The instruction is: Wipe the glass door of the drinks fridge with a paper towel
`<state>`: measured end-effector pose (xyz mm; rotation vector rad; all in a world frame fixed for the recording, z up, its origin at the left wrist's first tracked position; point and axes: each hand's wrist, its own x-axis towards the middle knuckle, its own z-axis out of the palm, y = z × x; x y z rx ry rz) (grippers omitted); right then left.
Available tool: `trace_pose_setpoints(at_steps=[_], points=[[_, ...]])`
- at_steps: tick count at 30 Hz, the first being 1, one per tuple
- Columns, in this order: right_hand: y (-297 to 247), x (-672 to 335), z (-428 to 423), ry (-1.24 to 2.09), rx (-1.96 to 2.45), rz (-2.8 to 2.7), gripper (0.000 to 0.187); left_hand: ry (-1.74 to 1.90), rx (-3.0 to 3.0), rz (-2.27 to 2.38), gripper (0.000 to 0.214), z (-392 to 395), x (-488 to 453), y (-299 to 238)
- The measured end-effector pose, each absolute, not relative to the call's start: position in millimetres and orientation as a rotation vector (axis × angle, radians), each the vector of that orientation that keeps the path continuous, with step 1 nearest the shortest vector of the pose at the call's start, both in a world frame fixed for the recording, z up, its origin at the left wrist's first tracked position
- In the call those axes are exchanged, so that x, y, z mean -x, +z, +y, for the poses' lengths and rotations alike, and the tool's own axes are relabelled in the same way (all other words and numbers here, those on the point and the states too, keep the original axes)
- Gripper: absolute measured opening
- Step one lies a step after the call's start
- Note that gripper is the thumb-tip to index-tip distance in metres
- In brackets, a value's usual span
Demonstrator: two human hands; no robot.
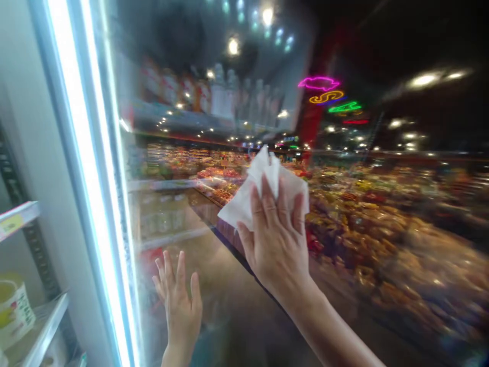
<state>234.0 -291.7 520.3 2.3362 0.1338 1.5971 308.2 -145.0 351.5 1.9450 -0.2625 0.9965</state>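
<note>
- While the right hand (280, 250) lies flat over the white cloth (255, 173), its grip is open, with the fingers straight and spread.
- The cloth is near the middle of the view, under these fingers, at what looks like a glass pane (225, 104) with faint reflections.
- The left hand (179, 293) is lower, open too; whether it touches the pane, I cannot tell.
- At the left, a bright light strip (76, 102) runs slanting beside a shelf (19, 219).
- Farther away, heaped goods (382, 244) appear blurred.
</note>
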Motion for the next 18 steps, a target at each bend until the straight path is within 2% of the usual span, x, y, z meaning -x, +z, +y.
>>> trace_pose_setpoints(at_steps=[5,7,10,12,18], points=[[495,-288,-259,1.226,-2.182,0.836,0.05,1.007,-1.844,-0.134,0.063,-155,-325,310],[512,-307,-253,1.179,-2.183,0.906,0.052,1.007,-1.8,-0.044,0.062,-157,-335,291],[566,-333,-235,1.271,-2.24,0.896,0.06,0.954,-1.768,0.058,0.061,-161,-342,271],[577,-349,-217,1.288,-2.221,0.865,0.064,0.915,-1.75,0.096,0.06,-166,-341,268],[502,-379,-188,0.852,-2.105,1.049,0.053,0.838,-1.646,0.218,0.06,-185,-330,267]])
